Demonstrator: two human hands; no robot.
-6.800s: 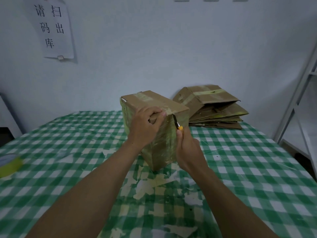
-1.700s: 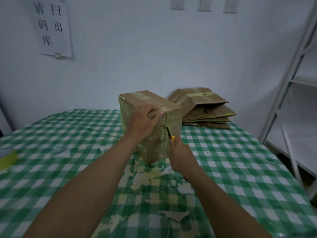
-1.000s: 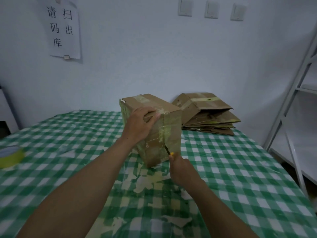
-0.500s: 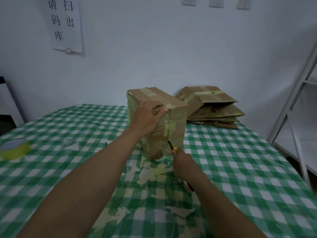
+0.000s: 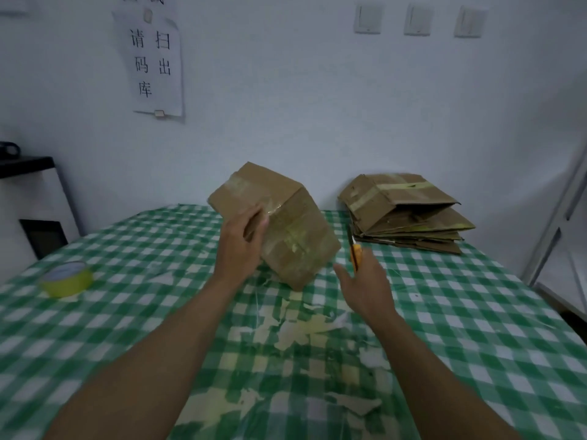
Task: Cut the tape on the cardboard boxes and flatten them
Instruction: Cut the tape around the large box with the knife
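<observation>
A taped brown cardboard box [image 5: 286, 223] is tilted on one lower corner on the checked table [image 5: 476, 312]. My left hand [image 5: 241, 246] grips its near left edge, fingers curled round it. My right hand [image 5: 365, 284] holds an orange utility knife [image 5: 355, 254] with the blade pointing up, just right of the box and clear of it. Yellowish tape bands run over the top and front of the box.
A stack of flattened cardboard boxes [image 5: 409, 214] lies at the back right of the table. A yellow tape roll [image 5: 66, 278] sits at the left. Torn tape scraps [image 5: 301, 331] litter the cloth in front of the box. A white metal shelf frame [image 5: 559, 230] stands to the right.
The knife ran down the box's front right edge, then came away to the right. My left hand has tipped the box from upright onto a corner.
</observation>
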